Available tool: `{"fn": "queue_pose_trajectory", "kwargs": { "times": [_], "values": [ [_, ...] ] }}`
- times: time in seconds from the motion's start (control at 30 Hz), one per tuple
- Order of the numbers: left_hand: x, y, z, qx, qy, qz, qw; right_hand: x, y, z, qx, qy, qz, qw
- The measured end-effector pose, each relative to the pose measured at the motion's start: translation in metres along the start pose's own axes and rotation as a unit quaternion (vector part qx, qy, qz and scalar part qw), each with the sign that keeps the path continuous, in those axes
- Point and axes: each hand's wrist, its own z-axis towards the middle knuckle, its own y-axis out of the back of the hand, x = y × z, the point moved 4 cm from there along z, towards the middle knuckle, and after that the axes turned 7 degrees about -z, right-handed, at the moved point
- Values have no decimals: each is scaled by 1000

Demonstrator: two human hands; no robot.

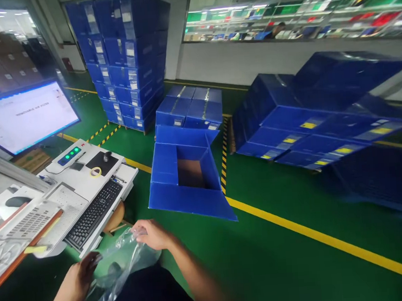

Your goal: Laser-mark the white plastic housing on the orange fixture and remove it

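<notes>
I see both hands low in the picture, working a clear plastic bag that hangs crumpled between them, just above a dark lap. My left hand pinches the bag's lower left edge; its fingertips are blurred against something dark inside or behind the film, and I cannot tell which. My right hand closes its grip on the bag's upper rim, thumb and fingers bunched on the plastic. Both forearms run out of the bottom edge, so the elbows are cut off.

To the left stands a pale surface, partly out of view at the left edge. On it lie a black keyboard, a mouse on a dark pad, a yellow ring and a panel with green lights. A bright monitor leans above it; its text is too faint to read. A perforated grey part sits on a brown board nearer me, its left end cropped.

On the green floor ahead, well apart from the hands, sits an open blue box with its flaps spread; only a brown patch of its inside shows. Behind it are closed blue boxes and a tall stack. The blue pile to the right is smeared by blur.
</notes>
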Motion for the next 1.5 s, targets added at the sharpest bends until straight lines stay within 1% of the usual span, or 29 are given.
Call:
{"fn": "queue_pose_trajectory", "kwargs": {
  "times": [0.07, 0.13, 0.2, 0.27, 0.3, 0.33, 0.4, 0.5, 0.6, 0.63, 0.7, 0.77, 0.8, 0.87, 0.93, 0.97, 1.0, 1.03, 1.07, 1.1, 1.13, 1.17, 1.23, 1.27, 1.3, 1.37, 1.43, 1.5],
  "values": [
    [-16, -5, 14, -1, -17, 23, 1000, 6, 13, -11, -7, 10, -13, 1000],
    [-34, -13, 22, 20, -27, 40, 999, 25, 14, -15, -1, 57, -2, 998],
    [-47, -20, 25, 51, -33, 34, 998, 45, 0, -12, 13, 86, -23, 996],
    [-52, -18, 24, 64, -33, 12, 997, 57, -22, -3, 27, 75, -121, 989],
    [-50, -14, 22, 64, -30, 3, 998, 58, -34, 3, 33, 60, -187, 980],
    [-45, -9, 21, 61, -26, -3, 998, 57, -44, 7, 35, 39, -251, 967],
    [-25, 4, 17, 52, -21, 6, 998, 47, -56, 11, 30, -8, -340, 940],
    [25, 16, 7, 37, -9, 54, 998, 31, -56, 8, 20, -70, -389, 918],
    [75, 12, -5, 42, 3, 87, 995, 26, -52, 6, 17, -96, -400, 911],
    [87, 9, -9, 47, -2, 86, 995, 27, -52, 8, 16, -99, -399, 911],
    [102, 6, -16, 53, -16, 77, 995, 34, -54, 15, 9, -100, -396, 913],
    [106, 11, -20, 47, -10, 72, 996, 45, -57, 26, 0, -97, -395, 914],
    [104, 17, -21, 38, -1, 69, 997, 51, -57, 33, -15, -91, -390, 916],
    [93, 33, -24, 4, 14, 55, 998, 64, -55, 45, -69, -58, -363, 928],
    [76, 48, -26, -38, 18, 28, 999, 73, -52, 51, -125, -4, -314, 941],
    [68, 53, -27, -52, 22, 16, 998, 73, -51, 52, -141, 20, -289, 947],
    [63, 56, -27, -61, 31, 9, 998, 70, -51, 54, -136, 37, -272, 952],
    [61, 57, -27, -64, 49, 10, 997, 63, -51, 55, -124, 38, -262, 956],
    [63, 56, -26, -53, 73, 20, 996, 52, -52, 57, -92, 27, -261, 961],
    [68, 53, -27, -30, 102, 36, 994, 38, -54, 60, -38, 11, -273, 961],
    [77, 48, -28, 0, 127, 52, 991, 23, -57, 64, 21, 7, -295, 955],
    [87, 44, -31, 14, 142, 54, 988, 10, -59, 69, 64, 14, -309, 949],
    [105, 34, -43, 9, 141, 16, 990, -8, -61, 78, 98, 28, -295, 950],
    [113, 28, -51, -8, 138, -12, 990, -13, -62, 84, 109, 27, -290, 950],
    [120, 23, -59, -27, 142, -35, 989, -14, -64, 89, 120, 22, -286, 950],
    [135, 11, -76, -45, 181, -60, 981, -6, -74, 100, 162, 7, -294, 942],
    [147, 5, -90, -51, 214, -72, 973, 13, -93, 111, 227, 9, -305, 925],
    [156, 5, -101, -66, 196, -120, 971, 34, -117, 125, 287, 28, -302, 908]
  ]
}}
